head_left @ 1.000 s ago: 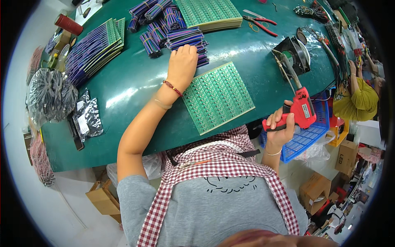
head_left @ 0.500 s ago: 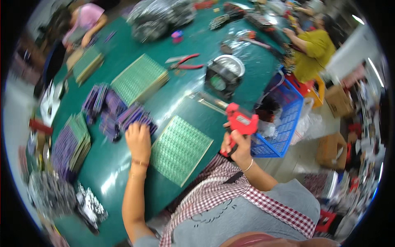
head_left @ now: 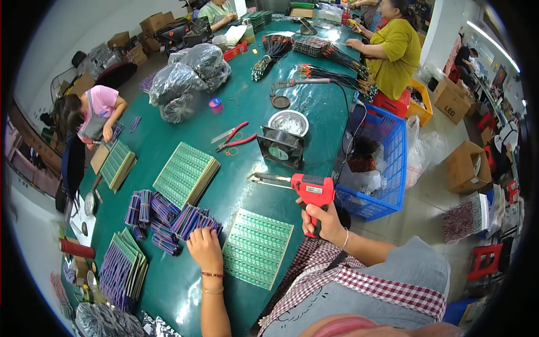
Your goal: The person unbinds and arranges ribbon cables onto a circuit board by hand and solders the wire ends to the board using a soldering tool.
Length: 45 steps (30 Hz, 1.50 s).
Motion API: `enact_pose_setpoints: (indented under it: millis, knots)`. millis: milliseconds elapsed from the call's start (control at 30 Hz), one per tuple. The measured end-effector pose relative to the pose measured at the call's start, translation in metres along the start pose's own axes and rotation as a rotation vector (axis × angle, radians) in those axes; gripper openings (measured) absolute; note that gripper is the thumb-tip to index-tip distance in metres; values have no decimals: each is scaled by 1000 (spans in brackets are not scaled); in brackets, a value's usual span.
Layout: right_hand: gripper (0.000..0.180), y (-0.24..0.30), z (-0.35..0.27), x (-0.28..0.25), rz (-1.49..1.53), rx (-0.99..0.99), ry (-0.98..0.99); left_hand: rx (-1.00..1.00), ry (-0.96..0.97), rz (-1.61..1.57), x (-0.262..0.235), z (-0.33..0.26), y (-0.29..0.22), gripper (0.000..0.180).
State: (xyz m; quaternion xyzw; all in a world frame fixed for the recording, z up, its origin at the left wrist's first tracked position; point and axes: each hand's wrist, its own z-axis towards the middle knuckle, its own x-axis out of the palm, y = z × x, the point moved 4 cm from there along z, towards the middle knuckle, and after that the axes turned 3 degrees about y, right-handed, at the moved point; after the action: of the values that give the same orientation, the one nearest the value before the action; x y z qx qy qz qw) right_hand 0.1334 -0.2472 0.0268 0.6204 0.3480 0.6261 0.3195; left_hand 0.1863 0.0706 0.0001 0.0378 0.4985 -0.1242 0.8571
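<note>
The right hand (head_left: 324, 222) grips a red soldering gun (head_left: 306, 190). The left hand (head_left: 204, 248) rests, fingers curled, on purple component bundles (head_left: 185, 220), just left of a green circuit panel (head_left: 257, 247)

We've got a pretty packed green tabletop (head_left: 185, 303) here: a small black fan (head_left: 279, 148) with a metal bowl (head_left: 288, 121) just behind it, red-handled pliers (head_left: 234, 139) nearby, grey plastic bags (head_left: 188, 78) further back, and a blue crate (head_left: 377, 163) beside the edge.
</note>
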Motion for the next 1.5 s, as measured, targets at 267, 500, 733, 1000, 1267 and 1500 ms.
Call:
enact_pose_setpoints:
  millis: [267,500,733,1000,1267,1500]
  knots:
    - [35,-5,-3,2,81,33,-18,-13,-12,4,2,-2,-2,14]
    - [35,-8,-5,1,84,38,-11,-26,11,32,5,0,-4,11]
    - [35,-11,-9,-4,74,45,-13,-69,-15,-1,6,0,1,12]
    - [36,-7,-6,-2,66,53,-5,-11,-33,-113,5,1,-1,16]
    - [34,-9,-5,-2,96,71,-23,-17,-30,-46,1,4,0,8]
    - [39,-11,-9,-3,73,59,-29,-30,4,-44,1,1,4,11]
